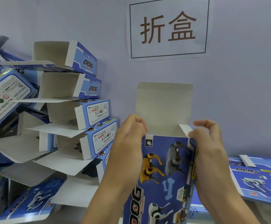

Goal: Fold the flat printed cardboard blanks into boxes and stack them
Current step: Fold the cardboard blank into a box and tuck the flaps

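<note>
I hold a blue printed box [165, 172] upright in front of me, its front showing robot dogs and a bone. Its top is open, and the big grey lid flap [164, 104] stands straight up. My left hand [128, 143] grips the box's upper left edge, fingers curled at the top corner. My right hand [207, 143] grips the upper right edge and pinches a small white side flap [185, 130]. A stack of folded boxes [76, 113] with open ends leans at the left against the wall.
Flat printed blanks [257, 177] lie in a pile at the right. More boxes are heaped at the far left [5, 97]. A paper sign [168, 28] with two large characters hangs on the pale wall behind.
</note>
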Action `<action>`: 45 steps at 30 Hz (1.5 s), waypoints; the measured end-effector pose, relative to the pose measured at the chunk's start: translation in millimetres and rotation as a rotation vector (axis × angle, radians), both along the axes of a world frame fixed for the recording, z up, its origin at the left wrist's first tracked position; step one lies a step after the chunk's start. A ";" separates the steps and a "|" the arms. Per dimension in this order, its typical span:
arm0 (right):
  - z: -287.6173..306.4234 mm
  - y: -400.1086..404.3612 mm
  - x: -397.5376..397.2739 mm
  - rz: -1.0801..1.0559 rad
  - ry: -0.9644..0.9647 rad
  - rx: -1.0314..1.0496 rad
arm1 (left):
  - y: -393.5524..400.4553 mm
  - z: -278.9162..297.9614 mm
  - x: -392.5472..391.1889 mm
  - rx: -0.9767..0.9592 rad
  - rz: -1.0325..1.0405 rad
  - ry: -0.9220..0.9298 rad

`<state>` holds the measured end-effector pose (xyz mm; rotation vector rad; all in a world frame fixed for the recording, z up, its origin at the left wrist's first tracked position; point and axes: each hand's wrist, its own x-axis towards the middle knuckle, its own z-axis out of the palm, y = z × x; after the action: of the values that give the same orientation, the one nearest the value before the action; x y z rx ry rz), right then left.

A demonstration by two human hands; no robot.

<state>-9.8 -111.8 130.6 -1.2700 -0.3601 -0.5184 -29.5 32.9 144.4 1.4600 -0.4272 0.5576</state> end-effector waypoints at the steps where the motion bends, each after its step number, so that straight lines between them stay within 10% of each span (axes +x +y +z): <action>1: 0.3 1.2 0.0 0.008 0.019 -0.003 | 1.3 0.6 -0.1 -0.029 -0.034 0.011; 18: 7.0 -7.7 -3.0 0.311 -0.020 0.035 | -0.5 -6.4 7.8 -0.359 -0.181 0.010; 26: -0.5 -5.0 -3.4 0.198 -0.039 -0.019 | -1.2 -8.7 11.6 -0.135 -0.092 0.009; 45: 0.2 -11.5 1.7 0.352 0.000 0.117 | 6.2 -5.2 11.1 -0.261 -0.227 0.007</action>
<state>-8.2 -123.3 130.8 -1.0644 -0.5335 -0.2355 -18.4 39.0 139.2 1.1458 -0.4881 0.4095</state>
